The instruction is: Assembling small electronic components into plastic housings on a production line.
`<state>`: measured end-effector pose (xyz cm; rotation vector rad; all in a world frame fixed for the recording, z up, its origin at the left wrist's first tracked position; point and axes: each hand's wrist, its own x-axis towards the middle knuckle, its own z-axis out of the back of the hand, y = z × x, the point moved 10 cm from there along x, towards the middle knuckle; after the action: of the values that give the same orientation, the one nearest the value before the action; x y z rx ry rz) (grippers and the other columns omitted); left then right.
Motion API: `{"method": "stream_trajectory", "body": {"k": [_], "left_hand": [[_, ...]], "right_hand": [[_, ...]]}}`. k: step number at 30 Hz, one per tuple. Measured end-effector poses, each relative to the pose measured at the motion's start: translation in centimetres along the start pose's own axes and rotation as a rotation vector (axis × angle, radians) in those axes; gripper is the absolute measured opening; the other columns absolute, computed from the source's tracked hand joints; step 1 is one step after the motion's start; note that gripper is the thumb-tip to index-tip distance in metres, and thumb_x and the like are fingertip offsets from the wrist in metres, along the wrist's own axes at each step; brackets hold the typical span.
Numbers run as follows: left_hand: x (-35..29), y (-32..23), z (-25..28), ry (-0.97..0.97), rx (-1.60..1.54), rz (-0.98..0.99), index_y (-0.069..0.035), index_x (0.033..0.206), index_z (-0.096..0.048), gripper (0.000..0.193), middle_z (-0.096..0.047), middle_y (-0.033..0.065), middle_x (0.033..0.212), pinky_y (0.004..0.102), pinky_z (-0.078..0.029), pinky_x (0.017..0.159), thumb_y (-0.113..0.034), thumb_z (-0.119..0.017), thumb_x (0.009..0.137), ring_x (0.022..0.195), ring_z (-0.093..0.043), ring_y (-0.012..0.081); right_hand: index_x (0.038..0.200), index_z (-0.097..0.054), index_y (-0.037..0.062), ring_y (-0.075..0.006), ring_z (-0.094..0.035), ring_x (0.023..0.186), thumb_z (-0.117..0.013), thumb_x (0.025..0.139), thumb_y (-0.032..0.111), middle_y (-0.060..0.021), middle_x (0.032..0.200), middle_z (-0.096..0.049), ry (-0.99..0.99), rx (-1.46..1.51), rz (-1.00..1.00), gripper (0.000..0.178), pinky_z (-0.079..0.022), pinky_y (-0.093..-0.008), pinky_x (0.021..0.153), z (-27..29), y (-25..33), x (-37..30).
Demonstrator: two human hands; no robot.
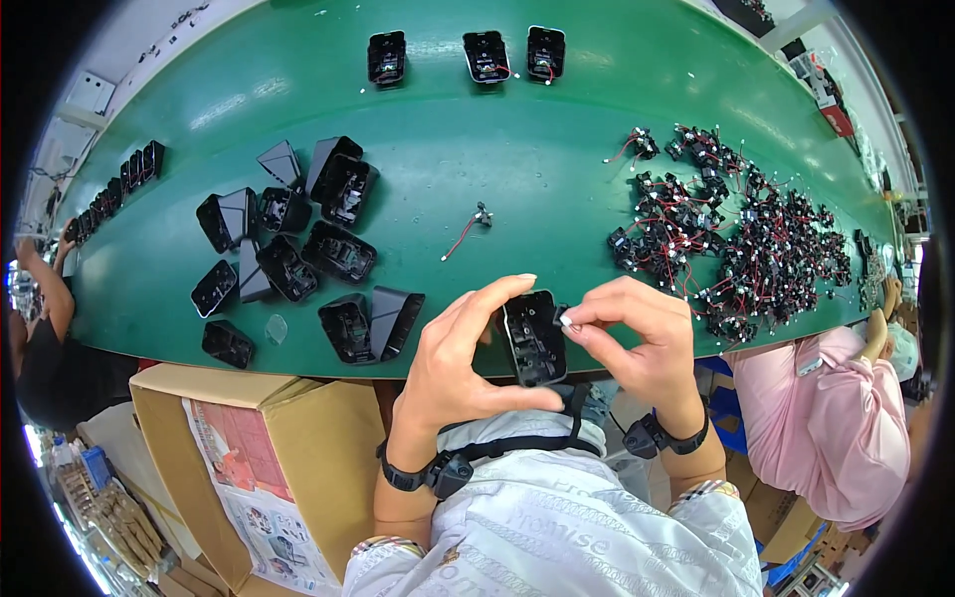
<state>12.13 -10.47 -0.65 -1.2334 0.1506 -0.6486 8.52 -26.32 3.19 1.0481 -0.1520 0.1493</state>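
Observation:
My left hand [453, 358] is curved around a black plastic housing [535, 340], thumb along its lower end and fingers over its top. The housing's open hollow side faces up, showing moulded posts inside. At its right edge, my right hand [642, 333] pinches a small dark part with a white tip [566, 319]; the fingers partly cover it. Beyond the housing, a single small black part with a red wire and white connector [481, 217] lies on the green table [517, 149].
Several loose black housings [340, 251] lie to the left. A large heap of small black wired parts [766, 249] covers the right. Three housings [485, 57] stand at the far side. A cardboard box [328, 478] is near left. People sit at both ends.

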Motion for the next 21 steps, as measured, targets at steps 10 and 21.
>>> {"method": "stream_trajectory", "body": {"k": [10,21], "left_hand": [[-0.5,-0.3,0.7,-0.05,-0.145,-0.094,0.003,0.129,-0.061,0.105,-0.069,0.0159,0.122,0.0376,-0.056,0.093,-0.05,-0.099,0.047,0.107,-0.071,0.0287],[-0.3,-2.7,1.4,-0.086,0.001,-0.219,0.004,0.123,-0.064,0.098,-0.071,0.0169,0.113,0.037,-0.058,0.085,-0.051,-0.097,0.049,0.095,-0.072,0.031]], "right_hand": [[0.09,-0.077,0.0022,-0.0203,-0.072,0.077,-0.08,0.072,-0.009,-0.0112,0.087,-0.074,-0.047,0.075,0.196,0.021,-0.057,-0.0284,0.068,0.7,2.2,0.0],[0.089,-0.072,0.0056,-0.0197,-0.069,0.072,-0.086,0.07,-0.005,-0.006,0.083,-0.074,-0.067,0.02,0.324,0.026,-0.054,-0.0301,0.065,-1.0,5.0,-1.1]]}}
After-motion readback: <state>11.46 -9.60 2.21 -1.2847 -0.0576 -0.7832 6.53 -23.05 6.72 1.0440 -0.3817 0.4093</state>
